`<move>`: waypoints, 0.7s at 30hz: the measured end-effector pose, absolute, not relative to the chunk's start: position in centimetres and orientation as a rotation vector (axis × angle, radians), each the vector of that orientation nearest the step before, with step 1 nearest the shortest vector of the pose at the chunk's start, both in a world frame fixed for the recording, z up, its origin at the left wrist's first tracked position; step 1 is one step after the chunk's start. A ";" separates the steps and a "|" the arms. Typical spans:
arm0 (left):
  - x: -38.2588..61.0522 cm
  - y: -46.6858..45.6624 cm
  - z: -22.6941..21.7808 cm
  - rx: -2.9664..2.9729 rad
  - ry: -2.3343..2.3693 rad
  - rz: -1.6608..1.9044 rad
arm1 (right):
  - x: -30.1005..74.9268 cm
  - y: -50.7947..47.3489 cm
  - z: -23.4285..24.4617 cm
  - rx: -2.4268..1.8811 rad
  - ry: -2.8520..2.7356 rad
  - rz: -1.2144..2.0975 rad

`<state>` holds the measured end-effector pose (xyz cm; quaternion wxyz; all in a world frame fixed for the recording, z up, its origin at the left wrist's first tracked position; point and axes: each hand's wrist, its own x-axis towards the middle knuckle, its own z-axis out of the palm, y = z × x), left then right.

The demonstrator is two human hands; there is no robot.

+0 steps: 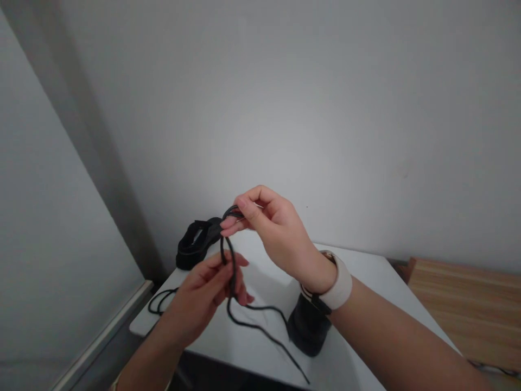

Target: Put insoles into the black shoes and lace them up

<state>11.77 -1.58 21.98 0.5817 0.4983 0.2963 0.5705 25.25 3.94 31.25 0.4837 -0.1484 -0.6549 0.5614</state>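
A thin black cord (231,255) hangs in loops between my two hands, above a small white table (366,271). My right hand (277,231) is raised and pinches the top of the loops between thumb and fingers. A little lower, my left hand (207,293) closes its fingers round the same cord. The loose ends (264,320) trail down onto the table top. A pale watch band (340,285) sits on my right wrist.
A black strap-like object (195,244) lies at the far left corner of the table. A dark round object (309,326) stands under my right wrist. Another cord loop (160,298) hangs off the left edge. A wooden surface (472,309) adjoins on the right; grey walls behind.
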 end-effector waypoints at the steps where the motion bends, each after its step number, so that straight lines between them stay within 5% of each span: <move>1: 11.3 -1.8 22.3 1.066 0.668 1.335 | 25.8 4.3 31.0 -0.359 -1.586 1.321; 6: 8.0 -1.9 23.1 0.917 0.745 1.268 | 28.4 6.4 28.8 -0.407 -1.561 1.226; 13: 5.3 0.9 22.1 1.092 1.157 1.672 | 31.2 6.8 24.4 -0.577 -1.708 1.242; 21: 2.8 3.6 15.5 1.435 1.766 1.575 | 36.1 4.2 21.2 -0.914 -2.190 0.842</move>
